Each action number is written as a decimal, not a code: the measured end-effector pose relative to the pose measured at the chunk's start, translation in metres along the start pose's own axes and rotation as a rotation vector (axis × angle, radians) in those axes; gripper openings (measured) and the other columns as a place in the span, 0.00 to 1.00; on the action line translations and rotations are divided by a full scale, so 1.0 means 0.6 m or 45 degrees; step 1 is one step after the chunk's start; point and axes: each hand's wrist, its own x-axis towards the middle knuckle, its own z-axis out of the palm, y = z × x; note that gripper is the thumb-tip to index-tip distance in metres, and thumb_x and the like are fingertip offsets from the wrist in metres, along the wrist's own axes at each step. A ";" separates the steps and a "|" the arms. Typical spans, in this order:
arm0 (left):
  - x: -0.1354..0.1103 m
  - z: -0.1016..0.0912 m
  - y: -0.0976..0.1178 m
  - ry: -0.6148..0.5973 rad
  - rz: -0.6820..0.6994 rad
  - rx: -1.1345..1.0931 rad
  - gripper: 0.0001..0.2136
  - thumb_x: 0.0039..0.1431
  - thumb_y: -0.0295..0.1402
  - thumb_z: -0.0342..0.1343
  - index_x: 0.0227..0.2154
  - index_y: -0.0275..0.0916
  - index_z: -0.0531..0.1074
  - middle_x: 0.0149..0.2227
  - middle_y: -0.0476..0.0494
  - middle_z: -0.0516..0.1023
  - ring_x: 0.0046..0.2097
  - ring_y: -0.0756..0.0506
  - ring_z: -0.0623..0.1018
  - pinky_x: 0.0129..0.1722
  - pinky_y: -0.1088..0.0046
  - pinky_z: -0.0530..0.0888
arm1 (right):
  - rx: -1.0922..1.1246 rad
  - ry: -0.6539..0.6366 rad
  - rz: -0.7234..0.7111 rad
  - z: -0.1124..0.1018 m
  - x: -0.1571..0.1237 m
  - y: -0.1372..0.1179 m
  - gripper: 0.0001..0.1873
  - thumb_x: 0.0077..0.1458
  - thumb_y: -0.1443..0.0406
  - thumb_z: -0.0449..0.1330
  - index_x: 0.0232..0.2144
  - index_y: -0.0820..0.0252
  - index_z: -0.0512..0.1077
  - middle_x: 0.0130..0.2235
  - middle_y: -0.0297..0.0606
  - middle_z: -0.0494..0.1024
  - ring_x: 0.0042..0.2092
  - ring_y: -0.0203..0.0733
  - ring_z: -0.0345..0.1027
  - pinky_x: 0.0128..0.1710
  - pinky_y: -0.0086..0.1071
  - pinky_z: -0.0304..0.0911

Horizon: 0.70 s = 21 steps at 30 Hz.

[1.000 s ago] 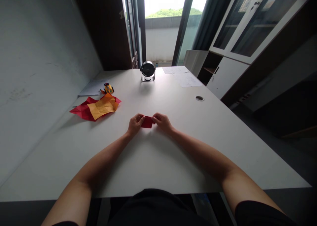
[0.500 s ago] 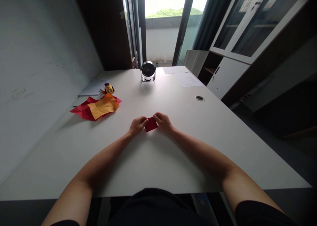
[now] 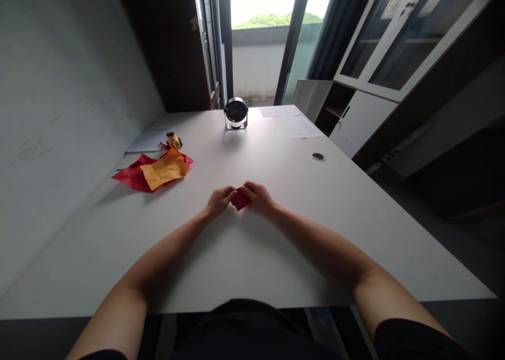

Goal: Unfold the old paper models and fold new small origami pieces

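Note:
A small folded piece of red paper (image 3: 240, 199) lies on the white table (image 3: 252, 244), pinched from both sides. My left hand (image 3: 219, 199) grips its left edge with curled fingers. My right hand (image 3: 258, 196) holds its right edge, fingers closed over the top. The two hands nearly touch, and most of the paper is hidden between them.
At the left lie a creased orange sheet (image 3: 164, 169) on a red sheet (image 3: 132, 176), a small yellow toy (image 3: 172, 140) and white papers (image 3: 149, 139). A round black fan (image 3: 235, 112) stands at the far edge, more papers (image 3: 294, 122) to its right, and a cable hole (image 3: 317, 157).
The red paper has turned and shrunk between my fingers. Both hands have drawn closer together over it.

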 end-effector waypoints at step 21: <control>0.010 -0.008 -0.012 0.149 -0.039 -0.305 0.17 0.60 0.47 0.60 0.39 0.36 0.80 0.20 0.52 0.70 0.22 0.52 0.67 0.23 0.75 0.63 | 0.461 0.035 0.002 -0.010 0.007 -0.008 0.21 0.53 0.47 0.65 0.35 0.59 0.72 0.28 0.34 0.74 0.30 0.38 0.65 0.31 0.32 0.62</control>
